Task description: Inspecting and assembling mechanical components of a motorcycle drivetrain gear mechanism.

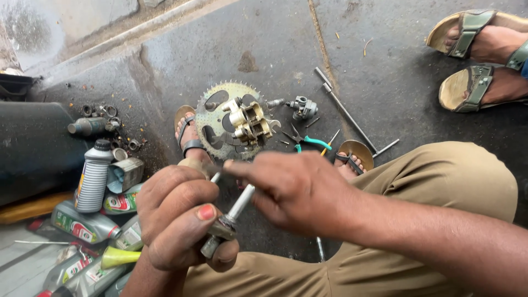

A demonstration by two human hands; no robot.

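From the head camera I look down on a dark concrete floor (385,66), open toward twelve and one o'clock, while my own knees in tan trousers fill the edge from four to six. A second person's sandalled feet (484,60) sit at the two o'clock corner. At the centre lies a toothed sprocket (212,118) with a brass-coloured brake caliper (250,122) on top; just right of them are green-handled pliers (308,142) and a long T-handled wrench (346,113).

The seven to nine o'clock side is crowded — a ribbed grey bottle (92,176) with a black cap stands upright, and grey oil bottles (82,224) with red-and-green labels lie flat beside a yellow-green funnel (118,257).

My left hand (179,220) is closed around a metal bolt (234,212), whose lower end sits between thumb and fingers (187,195) and whose shaft angles up toward one o'clock. My right hand (297,190) crosses over its upper end, motion-blurred — I cannot tell whether those fingers grip anything.
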